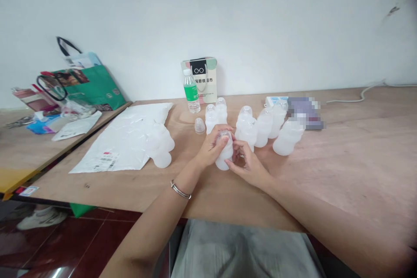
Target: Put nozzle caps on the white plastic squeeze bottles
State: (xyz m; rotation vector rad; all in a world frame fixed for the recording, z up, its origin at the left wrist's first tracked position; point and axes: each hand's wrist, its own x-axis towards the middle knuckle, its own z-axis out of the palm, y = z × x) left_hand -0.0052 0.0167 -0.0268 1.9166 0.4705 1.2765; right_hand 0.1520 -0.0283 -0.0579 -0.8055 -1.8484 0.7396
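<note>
A frosted white plastic bottle [223, 161] with a clear domed cap stands near the middle of the table, close to upright. Wrapped round its upper part is my left hand [208, 147], its thumb on the cap. My right hand [250, 166] grips the same bottle from the right, thumb low on its side and fingers curled behind. Behind my hands are more frosted bottles [264, 128] with clear caps, in loose rows. One loose clear cap [200, 126] sits to their left. Several white bottles [162, 158] without visible caps lie in a heap at the left.
A large white plastic mailing bag [120, 139] lies beneath or beside the heap. At the back stand a green-labelled water bottle [191, 92] and a paper bag [211, 89]. A purple packet [304, 108] lies back right. A green shopping bag [100, 87] leans on the left table.
</note>
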